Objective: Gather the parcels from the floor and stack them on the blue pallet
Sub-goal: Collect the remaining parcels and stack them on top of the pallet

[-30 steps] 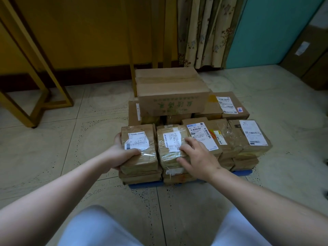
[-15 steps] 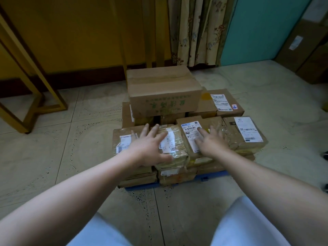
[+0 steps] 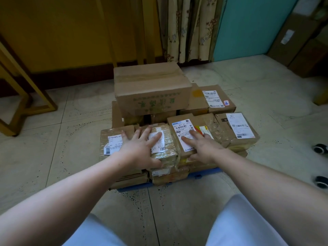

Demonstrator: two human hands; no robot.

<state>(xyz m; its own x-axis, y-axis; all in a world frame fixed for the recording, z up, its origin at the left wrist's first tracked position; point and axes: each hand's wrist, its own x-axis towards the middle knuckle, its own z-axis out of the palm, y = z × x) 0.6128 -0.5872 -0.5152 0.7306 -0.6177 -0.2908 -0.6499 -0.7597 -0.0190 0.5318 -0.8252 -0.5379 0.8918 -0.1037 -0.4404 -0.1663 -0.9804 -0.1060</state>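
Observation:
Several brown taped parcels with white labels are stacked on the blue pallet [image 3: 204, 175], of which only the front edge shows. A large cardboard box [image 3: 150, 89] tops the back of the stack. My left hand [image 3: 140, 148] lies flat with spread fingers over the front left parcel [image 3: 113, 139] and the middle front parcel [image 3: 168, 139]. My right hand [image 3: 202, 144] presses flat on the labelled parcel [image 3: 182, 128] beside it, its thumb down the parcel's front side. Neither hand grips anything.
A yellow wooden frame [image 3: 21, 96] stands at the left on the tiled floor. Behind the stack are a yellow wall and a floral curtain [image 3: 188, 27]. Cardboard boxes [image 3: 301, 43] lean at the far right, and two dark wheels [image 3: 320, 148] show at the right edge.
A second ago both hands gripped the two front parcels. They let go and now lie flat on top of the stack, having shifted to the right.

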